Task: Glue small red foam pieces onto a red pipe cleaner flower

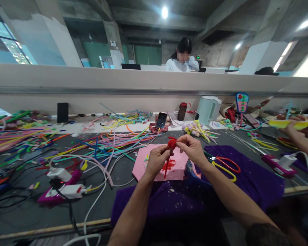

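Between my two hands, above a pink board (179, 160), is a red pipe-cleaner flower (172, 142) with a red stem hanging down. My left hand (157, 158) pinches it from below at its base. The fingertips of my right hand (191, 147) are closed on its right side. Red bits lie scattered on the pink board beneath. The board rests on a purple cloth (248, 171). To the right of my right wrist lie scissors (227, 165) with one red and one yellow handle loop.
Colourful pipe cleaners (74, 145) spread over the left side. Purple power strips (59, 191) with white cables sit at left and right. A phone (161, 120), a bottle (182, 111) and a kettle (209, 110) stand behind. Another person's hands (295, 131) hold something yellow at far right.
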Motion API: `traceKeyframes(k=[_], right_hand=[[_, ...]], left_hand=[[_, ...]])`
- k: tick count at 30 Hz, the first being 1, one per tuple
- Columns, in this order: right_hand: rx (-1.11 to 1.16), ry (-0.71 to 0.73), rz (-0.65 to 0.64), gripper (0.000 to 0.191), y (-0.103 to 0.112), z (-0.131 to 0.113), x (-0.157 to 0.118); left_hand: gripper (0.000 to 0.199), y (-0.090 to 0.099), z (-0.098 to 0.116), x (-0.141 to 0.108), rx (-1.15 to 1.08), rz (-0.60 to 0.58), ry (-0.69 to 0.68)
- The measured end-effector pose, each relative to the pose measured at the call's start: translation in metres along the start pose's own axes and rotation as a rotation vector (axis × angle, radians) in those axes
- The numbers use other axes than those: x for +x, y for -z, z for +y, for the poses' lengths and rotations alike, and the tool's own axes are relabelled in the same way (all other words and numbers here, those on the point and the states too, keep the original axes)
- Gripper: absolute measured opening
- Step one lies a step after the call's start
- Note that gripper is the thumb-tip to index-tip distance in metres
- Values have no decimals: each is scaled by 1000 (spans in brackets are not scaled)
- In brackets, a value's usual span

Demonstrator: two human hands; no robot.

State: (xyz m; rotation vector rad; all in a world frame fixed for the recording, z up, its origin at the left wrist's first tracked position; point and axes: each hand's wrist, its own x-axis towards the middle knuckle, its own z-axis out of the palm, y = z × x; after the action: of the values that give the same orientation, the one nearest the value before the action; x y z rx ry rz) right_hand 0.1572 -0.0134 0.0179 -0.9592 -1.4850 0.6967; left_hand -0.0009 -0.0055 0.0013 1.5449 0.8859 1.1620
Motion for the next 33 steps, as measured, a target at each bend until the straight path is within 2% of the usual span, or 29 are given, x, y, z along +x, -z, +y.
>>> traceKeyframes(k=[7,12,16,20,24,27,30,33], right_hand=[[58,-20,75,21,5,-1,-3],[-32,45,12,23,0,2,-11],[-77,58,-43,25,-6,4,-16],[-90,52,-38,26,-5,6,-17],[-20,-5,-21,26,1,2,-18],[29,-68,-71,27,6,-3,-22],[112,-156,-172,36,10,-9,-33],[186,-212,-262,44,14,-16,-49]], left_hand=[[26,6,-1,1,-258,-82,68],[27,6,-2,1,-295,-141,119],[27,5,-3,1,-282,-149,106],[28,5,-2,1,-265,-147,102],[30,4,-1,0,-245,-146,123],[27,2,1,-1,-214,-168,120],[24,0,13,-10,-128,-195,128],[17,-1,35,-32,66,-207,24]])
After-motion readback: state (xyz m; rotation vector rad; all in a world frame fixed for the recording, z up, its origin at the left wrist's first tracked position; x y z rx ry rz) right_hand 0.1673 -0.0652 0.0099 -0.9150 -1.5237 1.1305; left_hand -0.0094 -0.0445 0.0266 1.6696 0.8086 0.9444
